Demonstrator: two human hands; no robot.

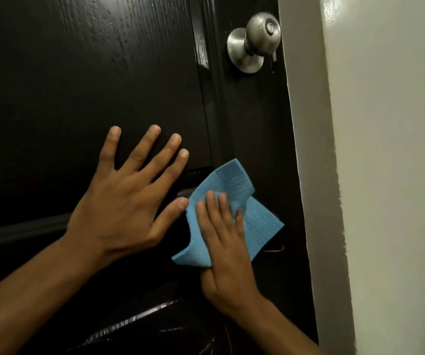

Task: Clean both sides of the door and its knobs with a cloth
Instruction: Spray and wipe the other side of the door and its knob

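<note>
A glossy black panelled door [78, 73] fills most of the view. Its brushed silver knob [260, 34] sits at the upper right, near the door's edge. My left hand [124, 201] lies flat on the door panel with its fingers spread. My right hand [224, 247] presses a blue cloth [234, 185] against the door below the knob, fingers straight on top of it. The cloth is crumpled, with one corner folded up and its lower part under my palm. My left thumb touches the cloth's left edge.
A white door frame and wall [385, 175] run down the right side, close to the cloth. Raised mouldings cross the door below my left hand.
</note>
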